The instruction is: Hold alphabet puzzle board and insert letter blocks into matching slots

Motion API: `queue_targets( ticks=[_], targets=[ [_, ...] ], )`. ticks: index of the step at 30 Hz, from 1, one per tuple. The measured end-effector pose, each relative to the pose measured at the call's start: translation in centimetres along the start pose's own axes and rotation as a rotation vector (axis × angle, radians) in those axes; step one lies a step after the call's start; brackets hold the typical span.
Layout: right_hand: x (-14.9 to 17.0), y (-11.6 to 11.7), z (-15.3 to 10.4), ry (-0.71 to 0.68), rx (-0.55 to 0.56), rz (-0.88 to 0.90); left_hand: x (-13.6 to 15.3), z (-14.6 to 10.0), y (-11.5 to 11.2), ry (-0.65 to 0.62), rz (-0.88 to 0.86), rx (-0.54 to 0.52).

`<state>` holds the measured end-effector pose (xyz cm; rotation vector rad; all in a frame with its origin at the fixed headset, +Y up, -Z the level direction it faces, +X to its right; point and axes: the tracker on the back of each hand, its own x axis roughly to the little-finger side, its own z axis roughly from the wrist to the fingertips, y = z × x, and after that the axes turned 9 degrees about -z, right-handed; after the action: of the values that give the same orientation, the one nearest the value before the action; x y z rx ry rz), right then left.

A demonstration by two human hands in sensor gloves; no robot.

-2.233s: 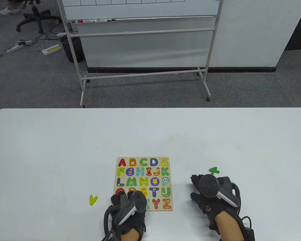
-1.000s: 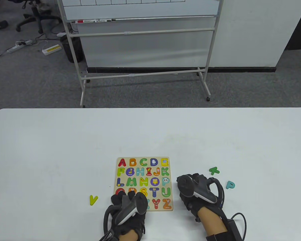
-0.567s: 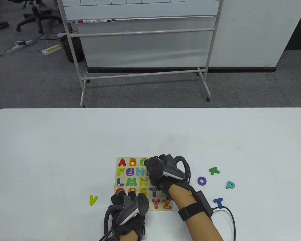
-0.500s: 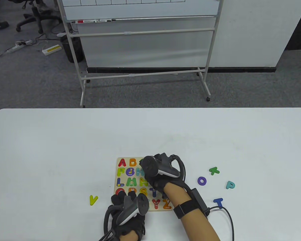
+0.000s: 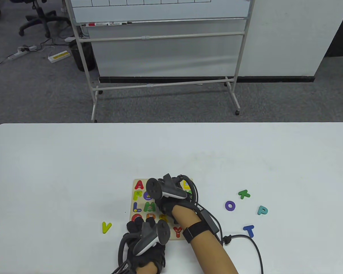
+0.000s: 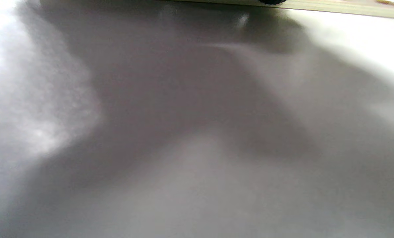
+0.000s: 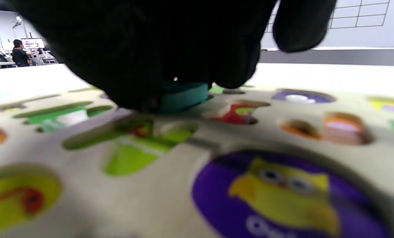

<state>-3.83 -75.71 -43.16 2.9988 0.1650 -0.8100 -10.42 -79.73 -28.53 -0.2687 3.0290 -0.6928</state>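
The alphabet puzzle board (image 5: 137, 199) lies flat near the table's front edge. My left hand (image 5: 140, 225) rests with its fingers on the board's near left corner. My right hand (image 5: 165, 201) reaches over the board's upper middle, and its tracker hides the slots there. In the right wrist view its fingers (image 7: 183, 49) pinch a teal letter block (image 7: 183, 94) and hold it down against the board (image 7: 170, 172), just beyond the purple owl slot (image 7: 283, 191). The left wrist view shows only blurred table and a strip of the board's edge (image 6: 332, 5).
Loose letters lie on the table: a yellow V (image 5: 106, 227) left of the board, and a purple O (image 5: 230, 205), green K (image 5: 244, 194), teal P (image 5: 262, 210) and blue T (image 5: 249, 230) to its right. The right glove's cable (image 5: 254, 248) trails beside the T.
My right hand has moved left from the table beside the board to over the board's upper middle, uncovering the loose O, P and T. My left hand has stayed put.
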Motion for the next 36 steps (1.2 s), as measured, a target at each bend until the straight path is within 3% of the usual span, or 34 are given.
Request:
queue_targets(
  ticks=[17,22,28,31,36],
  targets=[
    [0.9,0.4,-0.5,0.052,0.100,0.069,0.0,0.0,0.0,-0.002,-0.007,0.012],
    [1.6,-0.3,-0.7,0.022,-0.024,0.105,0.0,0.1,0.0,-0.002,-0.006,0.013],
    [5.0,-3.4,-3.8,0.121,0.025,0.125,0.1,0.1,0.1,-0.011,-0.011,0.022],
    [7.8,-4.9,-6.1,0.192,0.034,0.032,0.2,0.1,0.1,-0.013,-0.014,0.029],
    [12.4,-5.2,-9.9,0.328,0.015,0.043,0.1,0.2,0.1,-0.014,-0.009,0.036]
  ],
)
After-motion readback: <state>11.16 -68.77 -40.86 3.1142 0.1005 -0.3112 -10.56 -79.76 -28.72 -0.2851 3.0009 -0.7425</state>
